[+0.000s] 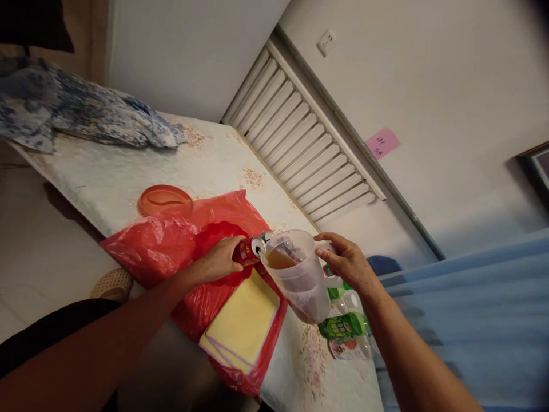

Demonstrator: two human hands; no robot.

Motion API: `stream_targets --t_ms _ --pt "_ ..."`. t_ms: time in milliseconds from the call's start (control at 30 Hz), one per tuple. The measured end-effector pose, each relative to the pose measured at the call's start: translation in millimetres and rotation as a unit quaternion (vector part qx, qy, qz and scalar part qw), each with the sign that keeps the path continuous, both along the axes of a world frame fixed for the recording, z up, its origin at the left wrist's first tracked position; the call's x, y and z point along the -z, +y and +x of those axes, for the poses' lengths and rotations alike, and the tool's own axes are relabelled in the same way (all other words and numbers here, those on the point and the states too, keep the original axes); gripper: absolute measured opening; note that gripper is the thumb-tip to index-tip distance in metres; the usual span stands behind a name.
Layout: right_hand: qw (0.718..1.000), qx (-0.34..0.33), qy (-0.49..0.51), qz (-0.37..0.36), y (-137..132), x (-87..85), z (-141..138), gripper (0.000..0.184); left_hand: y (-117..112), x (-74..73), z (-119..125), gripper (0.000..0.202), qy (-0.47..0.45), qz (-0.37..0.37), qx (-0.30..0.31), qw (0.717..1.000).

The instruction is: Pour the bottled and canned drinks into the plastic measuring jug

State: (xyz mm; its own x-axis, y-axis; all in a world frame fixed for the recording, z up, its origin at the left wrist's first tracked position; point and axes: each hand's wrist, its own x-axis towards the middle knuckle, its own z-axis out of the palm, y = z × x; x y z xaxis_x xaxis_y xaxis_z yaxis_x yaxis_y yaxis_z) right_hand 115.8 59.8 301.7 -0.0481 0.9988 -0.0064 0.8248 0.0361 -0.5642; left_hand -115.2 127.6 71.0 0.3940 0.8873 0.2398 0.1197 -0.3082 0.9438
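Observation:
My left hand [219, 258] is closed around a red drink can [247, 252], its silver top facing the mouth of a translucent plastic pitcher [302, 286]. By its handle, my right hand [346, 258] grips the pitcher, which is tilted toward the can and has brown liquid inside. Whether liquid is flowing between them is too small to tell. Under my left hand spreads a red plastic bag [158, 240]. A folded yellow cloth [242, 320] with a purple edge lies on the bag, below the can.
Several plastic bottles with green labels [343, 326] lie beside the pitcher. A round orange-red lid [165, 199] sits behind the bag on the flowered table cover [218, 157]. Farther off are a blue-and-white cloth [115, 117], a white radiator [306, 143] and a blue curtain [472, 315].

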Motion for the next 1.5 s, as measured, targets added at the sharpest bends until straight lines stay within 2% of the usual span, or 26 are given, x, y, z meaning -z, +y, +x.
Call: stream_targets --t_ms 433,1500 --pt "0.999 -0.016 -0.032 -0.005 2.1 -2.1 2.3 0.041 0.7 1.5 1.3 0.061 0.007 0.001 -0.003 1.0" --pt "0.999 -0.024 -0.029 -0.027 3.5 -3.0 3.1 0.041 1.4 1.6 2.2 0.06 0.028 -0.01 0.001 1.0"
